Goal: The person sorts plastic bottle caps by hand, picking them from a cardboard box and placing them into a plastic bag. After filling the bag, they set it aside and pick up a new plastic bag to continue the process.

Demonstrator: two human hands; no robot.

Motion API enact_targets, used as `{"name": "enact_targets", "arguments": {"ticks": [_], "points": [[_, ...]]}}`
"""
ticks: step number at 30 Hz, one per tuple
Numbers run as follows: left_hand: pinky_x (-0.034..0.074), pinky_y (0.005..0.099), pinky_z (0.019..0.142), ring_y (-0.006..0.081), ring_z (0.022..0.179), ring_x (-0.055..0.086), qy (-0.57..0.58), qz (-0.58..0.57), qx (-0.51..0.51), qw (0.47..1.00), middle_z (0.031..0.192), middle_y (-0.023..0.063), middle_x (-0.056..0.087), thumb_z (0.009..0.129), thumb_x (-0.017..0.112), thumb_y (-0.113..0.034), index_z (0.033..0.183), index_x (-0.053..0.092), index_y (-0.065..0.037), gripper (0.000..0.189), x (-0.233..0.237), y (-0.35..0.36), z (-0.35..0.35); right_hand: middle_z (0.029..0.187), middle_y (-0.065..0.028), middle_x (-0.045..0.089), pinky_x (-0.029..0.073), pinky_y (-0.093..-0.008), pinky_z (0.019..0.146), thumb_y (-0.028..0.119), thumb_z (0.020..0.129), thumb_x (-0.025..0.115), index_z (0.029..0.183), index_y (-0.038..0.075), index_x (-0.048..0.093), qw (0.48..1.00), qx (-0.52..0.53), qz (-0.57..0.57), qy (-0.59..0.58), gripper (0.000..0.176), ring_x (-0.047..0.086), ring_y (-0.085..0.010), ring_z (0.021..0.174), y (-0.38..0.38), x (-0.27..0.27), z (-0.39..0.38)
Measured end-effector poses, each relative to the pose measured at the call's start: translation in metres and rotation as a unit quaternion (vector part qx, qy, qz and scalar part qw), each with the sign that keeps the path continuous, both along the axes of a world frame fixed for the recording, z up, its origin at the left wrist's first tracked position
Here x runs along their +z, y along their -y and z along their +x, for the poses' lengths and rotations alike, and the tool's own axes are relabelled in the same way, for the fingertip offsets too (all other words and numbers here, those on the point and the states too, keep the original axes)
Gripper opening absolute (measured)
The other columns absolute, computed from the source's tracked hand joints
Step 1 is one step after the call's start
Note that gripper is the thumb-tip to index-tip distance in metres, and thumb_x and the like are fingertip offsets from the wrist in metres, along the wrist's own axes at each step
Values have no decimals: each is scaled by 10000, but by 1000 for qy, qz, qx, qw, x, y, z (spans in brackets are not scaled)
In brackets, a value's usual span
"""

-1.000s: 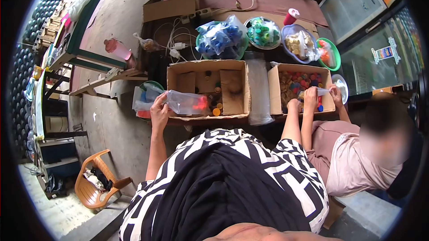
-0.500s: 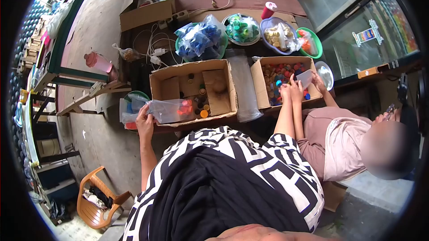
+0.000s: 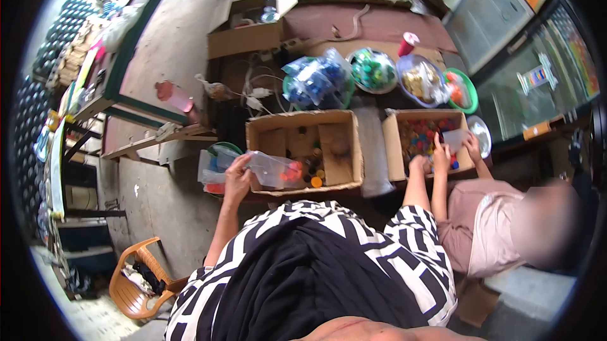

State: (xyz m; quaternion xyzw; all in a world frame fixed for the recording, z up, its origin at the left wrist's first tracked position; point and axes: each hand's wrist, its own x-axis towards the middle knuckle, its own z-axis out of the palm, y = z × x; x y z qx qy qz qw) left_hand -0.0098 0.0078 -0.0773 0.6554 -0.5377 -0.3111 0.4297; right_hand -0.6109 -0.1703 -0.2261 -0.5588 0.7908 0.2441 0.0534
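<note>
While the left hand (image 3: 237, 180) is clamped on the clear bag (image 3: 269, 167), laid across the rim of the near carton (image 3: 336, 145), its mouth is best kept raised so no caps (image 3: 292, 174) are spilled. Whether the right hand (image 3: 416, 164), at the second carton (image 3: 391, 145), is closed cannot be told. Bowls (image 3: 372, 69) are set on the bench (image 3: 373, 25) behind, coolers (image 3: 499, 12) beside.

The left hand (image 3: 238, 180) holds a clear bag (image 3: 272, 169) with red caps in it, at the near edge of a brown box (image 3: 302, 117). To the right, the right hand (image 3: 416, 165) is at a second box (image 3: 390, 145) full of colourful caps, just beside another person's hand (image 3: 441, 151).
</note>
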Motion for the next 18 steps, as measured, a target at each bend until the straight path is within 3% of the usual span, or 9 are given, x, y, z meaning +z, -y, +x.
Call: {"name": "enact_targets", "arguments": {"ticks": [1, 9, 12, 18], "points": [[568, 239, 686, 131, 878, 631, -57, 20, 12, 998, 1255, 93, 545, 783, 439, 126, 1207, 578, 19, 459, 16, -1, -8, 959, -194, 590, 480, -382, 854, 258, 826, 641, 1168, 56, 499, 1000, -16, 1, 4, 422, 583, -324, 943, 3, 0, 4], [516, 210, 655, 58, 737, 582, -39, 12, 24, 999, 1217, 39, 578, 798, 454, 104, 1201, 605, -18, 448, 43, -3, -25, 959, -188, 588, 485, -390, 839, 244, 791, 670, 1088, 50, 532, 996, -70, -22, 41, 381, 585, -326, 927, 10, 4, 16], [568, 239, 661, 106, 754, 635, -79, 11, 35, 996, 1213, 69, 590, 811, 474, 86, 1165, 619, -8, 394, 41, -2, -31, 958, -186, 587, 487, -394, 833, 239, 778, 681, 1059, 48, 544, 993, -79, -49, 72, 366, 585, -327, 922, 11, 5, 17], [583, 242, 670, 91, 740, 616, -109, 4, 25, 994, 1234, 58, 574, 810, 452, 104, 1197, 608, -23, 436, 44, 3, -47, 958, -182, 585, 490, -400, 822, 229, 752, 703, 999, 44, 568, 984, -73, -128, 103, 336, 586, -328, 910, 9, 8, 14]]}}
